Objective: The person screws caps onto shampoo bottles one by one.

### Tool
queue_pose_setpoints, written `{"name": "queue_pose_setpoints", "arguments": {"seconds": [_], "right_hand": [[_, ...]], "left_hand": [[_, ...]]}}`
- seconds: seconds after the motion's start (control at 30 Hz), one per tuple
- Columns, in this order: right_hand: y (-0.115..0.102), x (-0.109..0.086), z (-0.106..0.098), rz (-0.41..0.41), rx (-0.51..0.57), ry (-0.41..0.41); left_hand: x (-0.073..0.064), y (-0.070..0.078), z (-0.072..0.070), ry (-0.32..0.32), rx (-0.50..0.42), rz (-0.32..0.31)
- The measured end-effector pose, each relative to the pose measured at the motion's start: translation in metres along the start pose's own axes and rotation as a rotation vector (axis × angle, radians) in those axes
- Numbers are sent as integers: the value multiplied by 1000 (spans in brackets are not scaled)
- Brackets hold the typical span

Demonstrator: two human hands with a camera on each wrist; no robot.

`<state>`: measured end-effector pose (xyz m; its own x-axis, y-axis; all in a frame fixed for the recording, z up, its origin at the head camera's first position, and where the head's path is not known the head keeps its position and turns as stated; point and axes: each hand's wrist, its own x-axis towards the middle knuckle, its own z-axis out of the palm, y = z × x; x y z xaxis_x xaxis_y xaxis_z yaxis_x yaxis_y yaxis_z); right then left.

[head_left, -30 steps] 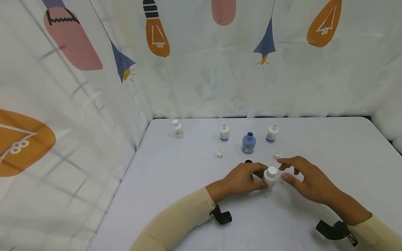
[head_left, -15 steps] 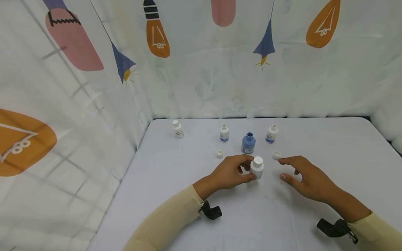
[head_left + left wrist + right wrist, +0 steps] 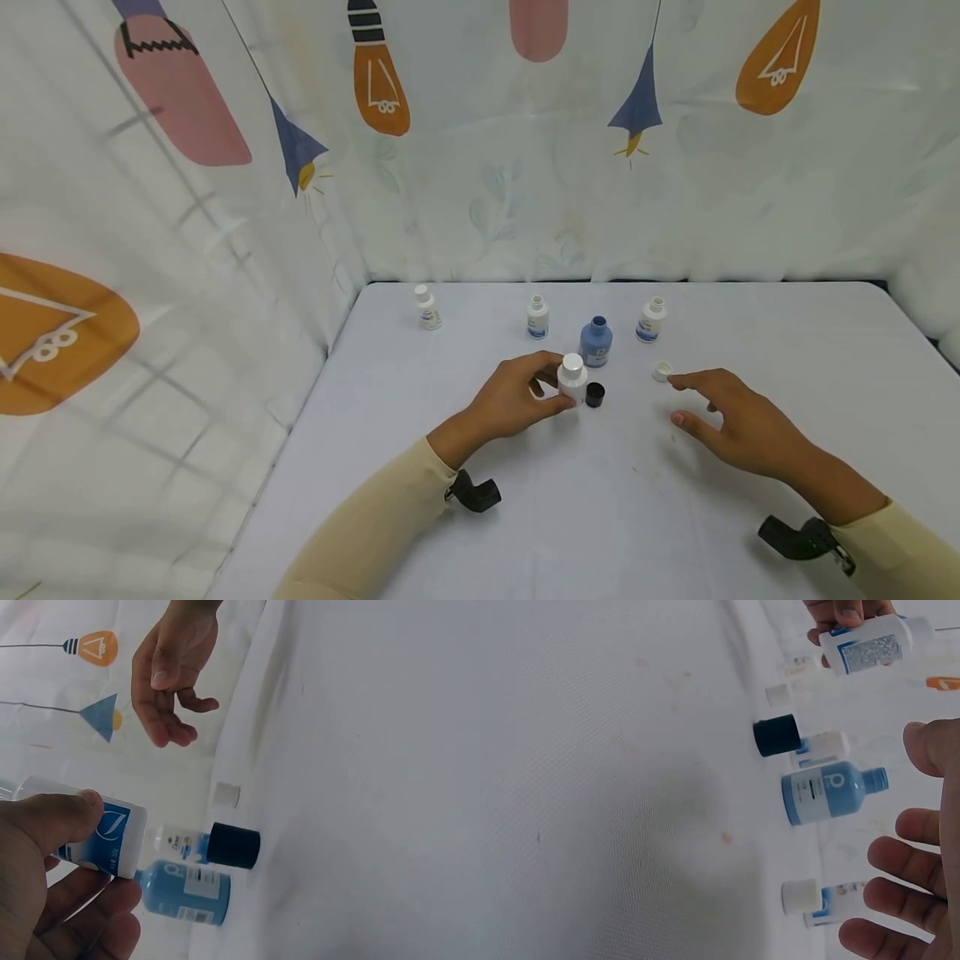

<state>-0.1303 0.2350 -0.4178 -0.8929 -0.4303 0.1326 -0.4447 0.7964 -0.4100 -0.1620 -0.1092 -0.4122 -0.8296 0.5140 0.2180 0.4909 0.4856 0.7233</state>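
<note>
Over the counter (image 3: 600,517), the left hand (image 3: 506,400) is pinching a capped white bottle (image 3: 572,380), while the right hand (image 3: 738,427), loosely spread, is hovering near a white cap (image 3: 662,372).

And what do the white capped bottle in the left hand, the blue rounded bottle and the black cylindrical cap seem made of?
White capped bottle in the left hand: probably plastic, satin; smooth, opaque, softly shaded.
Blue rounded bottle: likely satin plastic; smooth, evenly coloured, though coated glass is possible.
Black cylindrical cap: apparently matte plastic; uniformly dark, no strong highlight.
</note>
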Motion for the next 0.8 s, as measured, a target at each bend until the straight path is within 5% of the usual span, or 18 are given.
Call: {"name": "queue_pose_setpoints", "arguments": {"seconds": [0.8], "right_hand": [[2, 7, 2, 24, -2, -32]], "left_hand": [[-24, -39, -43, 189, 25, -75]]}}
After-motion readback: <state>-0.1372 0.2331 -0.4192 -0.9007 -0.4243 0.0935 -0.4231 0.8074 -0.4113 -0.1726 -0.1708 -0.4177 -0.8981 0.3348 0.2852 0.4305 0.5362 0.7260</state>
